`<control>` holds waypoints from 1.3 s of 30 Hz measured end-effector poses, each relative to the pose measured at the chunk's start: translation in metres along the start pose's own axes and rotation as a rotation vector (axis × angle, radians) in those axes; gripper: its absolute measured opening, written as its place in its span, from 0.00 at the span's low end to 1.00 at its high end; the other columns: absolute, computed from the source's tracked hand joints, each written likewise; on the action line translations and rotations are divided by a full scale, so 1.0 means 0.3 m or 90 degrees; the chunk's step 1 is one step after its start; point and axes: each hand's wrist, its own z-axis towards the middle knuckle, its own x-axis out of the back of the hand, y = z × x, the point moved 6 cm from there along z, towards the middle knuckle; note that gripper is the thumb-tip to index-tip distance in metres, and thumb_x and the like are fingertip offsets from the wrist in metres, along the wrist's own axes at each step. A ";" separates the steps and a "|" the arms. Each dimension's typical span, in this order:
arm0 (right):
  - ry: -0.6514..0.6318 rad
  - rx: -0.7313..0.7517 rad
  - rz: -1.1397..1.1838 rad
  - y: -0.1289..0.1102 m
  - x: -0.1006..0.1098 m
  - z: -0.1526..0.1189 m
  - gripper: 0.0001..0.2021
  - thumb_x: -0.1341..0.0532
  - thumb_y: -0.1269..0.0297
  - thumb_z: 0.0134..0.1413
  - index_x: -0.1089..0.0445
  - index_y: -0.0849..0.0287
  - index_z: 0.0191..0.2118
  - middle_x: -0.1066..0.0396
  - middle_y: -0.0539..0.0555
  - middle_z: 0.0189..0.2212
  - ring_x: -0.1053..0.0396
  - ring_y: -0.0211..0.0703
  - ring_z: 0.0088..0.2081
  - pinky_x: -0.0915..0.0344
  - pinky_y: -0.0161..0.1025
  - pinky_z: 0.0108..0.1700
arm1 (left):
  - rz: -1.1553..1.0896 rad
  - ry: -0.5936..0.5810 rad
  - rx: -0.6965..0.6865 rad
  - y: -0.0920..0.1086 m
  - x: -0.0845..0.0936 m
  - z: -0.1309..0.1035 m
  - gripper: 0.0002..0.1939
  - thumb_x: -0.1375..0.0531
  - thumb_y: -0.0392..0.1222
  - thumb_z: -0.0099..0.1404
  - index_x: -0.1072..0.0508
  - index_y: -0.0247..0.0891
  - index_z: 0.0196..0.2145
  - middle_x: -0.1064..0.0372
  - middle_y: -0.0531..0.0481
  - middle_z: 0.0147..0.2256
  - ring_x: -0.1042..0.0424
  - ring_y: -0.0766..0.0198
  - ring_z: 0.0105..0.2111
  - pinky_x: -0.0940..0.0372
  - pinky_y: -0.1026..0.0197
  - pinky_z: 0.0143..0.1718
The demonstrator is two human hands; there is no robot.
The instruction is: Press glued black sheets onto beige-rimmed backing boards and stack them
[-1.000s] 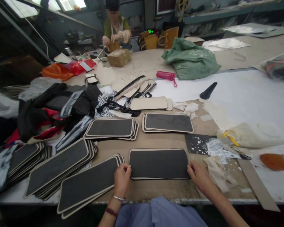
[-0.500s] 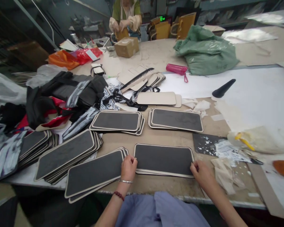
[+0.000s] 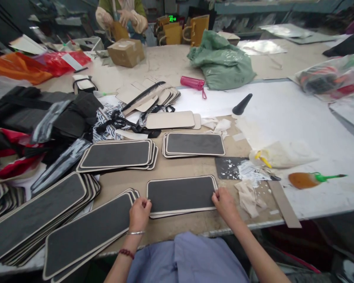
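In front of me lies a dark rectangular panel [image 3: 181, 194] with rounded corners and a cream border, on top of at least one more like it. My left hand [image 3: 139, 215] is closed, its fingertips pinched at the panel's left edge. At the right edge, my right hand [image 3: 225, 204] pinches the panel in the same way. Beside my left hand a slanted stack of similar panels [image 3: 88, 232] reaches over the table edge. Two further stacks sit behind, one on the left [image 3: 116, 154] and one on the right [image 3: 195, 144].
A white-smeared dark board [image 3: 228, 168], an orange bottle with a green nozzle [image 3: 303, 180] and a grey strip [image 3: 284, 206] lie right. Black bags [image 3: 59, 114] crowd the left. Farther back are a green sack [image 3: 224, 61], a carton [image 3: 126, 52] and a co-worker [image 3: 122, 15].
My view has swung to the right, so the scene shifts left. Both hands stay at the ends of the panel, which now sits at a slightly different angle over the one below.
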 end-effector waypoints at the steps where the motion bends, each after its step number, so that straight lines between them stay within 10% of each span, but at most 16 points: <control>1: -0.002 0.002 0.000 -0.001 0.000 0.001 0.06 0.52 0.66 0.51 0.44 0.57 0.25 0.39 0.55 0.26 0.39 0.43 0.30 0.43 0.39 0.35 | 0.000 0.000 0.000 -0.002 0.000 0.000 0.07 0.48 0.39 0.53 0.38 0.40 0.19 0.38 0.51 0.20 0.36 0.61 0.24 0.42 0.62 0.30; 39: -0.015 0.042 -0.012 0.026 -0.032 0.026 0.08 0.49 0.63 0.47 0.48 0.55 0.20 0.43 0.52 0.23 0.42 0.42 0.26 0.42 0.40 0.32 | 0.031 0.017 -0.028 -0.041 -0.033 0.016 0.08 0.45 0.32 0.55 0.39 0.38 0.20 0.40 0.55 0.21 0.37 0.65 0.24 0.41 0.64 0.29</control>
